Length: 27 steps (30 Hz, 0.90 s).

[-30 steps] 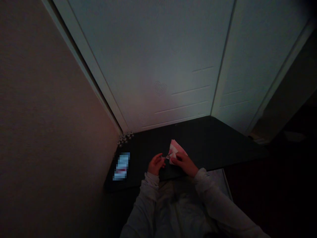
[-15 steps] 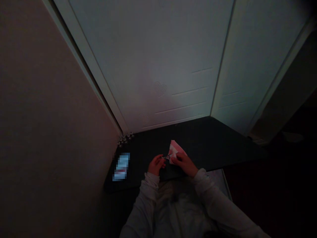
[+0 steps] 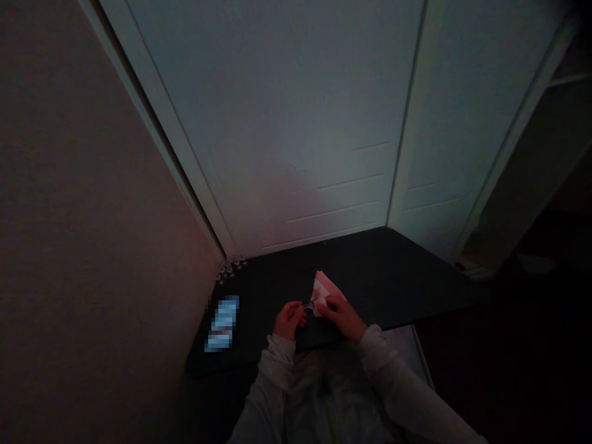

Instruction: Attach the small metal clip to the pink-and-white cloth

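My left hand (image 3: 288, 320) is closed, with its fingertips pinching a small, thin, shiny metal piece (image 3: 308, 304) whose exact kind is too dim and small to make out. My right hand (image 3: 343, 316) grips a folded pink and white cloth (image 3: 325, 285), thumb and fingers pressed on its lower part. The cloth touches the far end of the metal piece between my hands. Its upper corner sticks up beyond my right fingers. Both hands are over the near edge of a dark table (image 3: 370, 265).
A lit phone (image 3: 222, 324), its screen blurred, lies at the table's left. Several small shiny metal pieces (image 3: 230, 269) cluster in the back left corner. White panels with heart reliefs (image 3: 296, 178) rise behind the table, and a wall (image 3: 106, 246) borders the left.
The view has tilted slightly, so the table and hands appear a little lower. My hands keep their holds on the metal piece and the cloth, with only slight finger movement.
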Available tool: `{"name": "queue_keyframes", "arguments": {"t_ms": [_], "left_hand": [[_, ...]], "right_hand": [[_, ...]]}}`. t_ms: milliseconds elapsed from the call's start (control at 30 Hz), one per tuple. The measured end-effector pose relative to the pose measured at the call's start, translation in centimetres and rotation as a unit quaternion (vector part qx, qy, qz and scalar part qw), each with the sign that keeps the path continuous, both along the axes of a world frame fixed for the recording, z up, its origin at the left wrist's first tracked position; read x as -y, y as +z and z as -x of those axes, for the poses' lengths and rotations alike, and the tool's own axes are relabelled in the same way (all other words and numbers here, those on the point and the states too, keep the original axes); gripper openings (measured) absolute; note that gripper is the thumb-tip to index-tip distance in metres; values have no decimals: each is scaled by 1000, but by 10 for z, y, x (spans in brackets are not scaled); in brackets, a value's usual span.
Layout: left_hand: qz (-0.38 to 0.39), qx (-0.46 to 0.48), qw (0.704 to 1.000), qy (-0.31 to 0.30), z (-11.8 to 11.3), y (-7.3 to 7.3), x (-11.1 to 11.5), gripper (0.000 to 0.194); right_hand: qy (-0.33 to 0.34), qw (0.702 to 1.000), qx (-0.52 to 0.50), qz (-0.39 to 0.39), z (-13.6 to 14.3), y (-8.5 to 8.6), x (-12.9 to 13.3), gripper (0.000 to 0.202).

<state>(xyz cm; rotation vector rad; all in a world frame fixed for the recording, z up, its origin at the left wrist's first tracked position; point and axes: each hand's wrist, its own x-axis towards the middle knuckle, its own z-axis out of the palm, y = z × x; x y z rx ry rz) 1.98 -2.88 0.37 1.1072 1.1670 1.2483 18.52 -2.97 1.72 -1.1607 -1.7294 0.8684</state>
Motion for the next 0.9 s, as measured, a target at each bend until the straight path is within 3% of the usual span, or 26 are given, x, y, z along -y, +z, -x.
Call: {"name": "queue_keyframes", "arguments": {"t_ms": [533,900], "left_hand": [[-17,-4,1000,1,0,0,1,41],[-19,1,1000,-5,0,-3,2,41]], "right_hand": [[30,999,-14,-17,-1,-2,-2,30],[20,999,-23,14,1,-4,2,30]]}}
